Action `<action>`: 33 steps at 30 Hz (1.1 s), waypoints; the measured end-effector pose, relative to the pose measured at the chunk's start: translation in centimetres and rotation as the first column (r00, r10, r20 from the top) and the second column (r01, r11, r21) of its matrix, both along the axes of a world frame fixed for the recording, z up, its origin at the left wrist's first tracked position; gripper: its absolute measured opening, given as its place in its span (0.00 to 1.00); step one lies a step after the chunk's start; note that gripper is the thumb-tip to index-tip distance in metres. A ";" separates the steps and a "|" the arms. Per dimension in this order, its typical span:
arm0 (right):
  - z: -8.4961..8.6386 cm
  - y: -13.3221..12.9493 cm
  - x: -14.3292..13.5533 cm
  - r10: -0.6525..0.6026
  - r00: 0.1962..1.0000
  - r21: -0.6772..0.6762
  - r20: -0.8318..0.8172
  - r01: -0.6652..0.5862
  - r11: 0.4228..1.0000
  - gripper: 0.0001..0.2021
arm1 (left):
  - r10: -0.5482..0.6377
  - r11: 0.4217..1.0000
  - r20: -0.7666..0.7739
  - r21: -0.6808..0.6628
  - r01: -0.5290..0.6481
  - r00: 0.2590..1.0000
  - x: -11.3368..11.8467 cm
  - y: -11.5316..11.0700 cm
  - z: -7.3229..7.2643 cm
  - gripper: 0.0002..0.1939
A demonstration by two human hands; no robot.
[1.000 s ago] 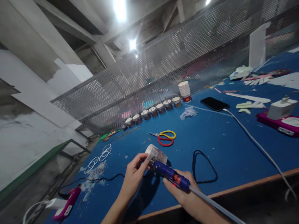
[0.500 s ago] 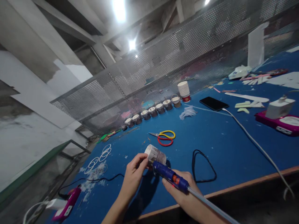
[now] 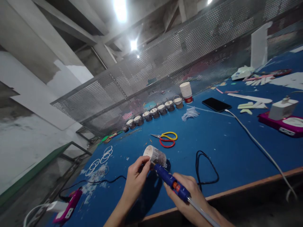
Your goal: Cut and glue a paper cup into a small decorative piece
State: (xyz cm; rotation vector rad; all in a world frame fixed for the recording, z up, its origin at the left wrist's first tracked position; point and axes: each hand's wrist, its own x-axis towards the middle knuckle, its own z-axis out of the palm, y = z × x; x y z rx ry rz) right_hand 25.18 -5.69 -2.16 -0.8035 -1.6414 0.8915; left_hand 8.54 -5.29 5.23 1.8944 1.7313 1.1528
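Note:
My left hand (image 3: 136, 178) grips a small paper cup (image 3: 154, 155), held on its side above the blue table (image 3: 227, 148), bottom facing up and left. My right hand (image 3: 189, 197) holds a blue glue gun (image 3: 171, 183) with a clear glue stick trailing from its back. The gun's nozzle touches the cup's side near the rim. Both hands are near the table's front edge.
Yellow and red scissors (image 3: 167, 139) lie beyond the cup. A row of small cups (image 3: 153, 113) and a cup stack (image 3: 186, 92) line the perforated metal fence. A black cord loop (image 3: 205, 168), phone (image 3: 216, 104), white cable, pink power strips (image 3: 282, 123) and white rings (image 3: 104, 156) lie around.
The cup has tipped and shifted slightly left in my left hand. My right hand has swung the glue gun to a steeper angle, nozzle still at the cup.

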 end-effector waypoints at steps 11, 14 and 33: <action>0.0 0.0 0.3 0.028 0.998 0.041 0.048 -0.030 0.999 0.09 | 0.015 1.000 -0.008 -0.011 -0.015 1.000 0.2 -0.1 0.2 0.10; -0.1 0.1 0.3 0.018 0.999 0.034 0.044 -0.020 0.999 0.10 | 0.009 1.000 0.009 -0.021 -0.008 1.000 0.1 -0.1 0.1 0.10; 0.8 -0.3 1.5 0.122 0.982 -0.254 -0.145 -0.156 0.954 0.12 | 0.067 0.997 0.109 -0.049 -0.062 0.992 0.2 0.3 0.3 0.13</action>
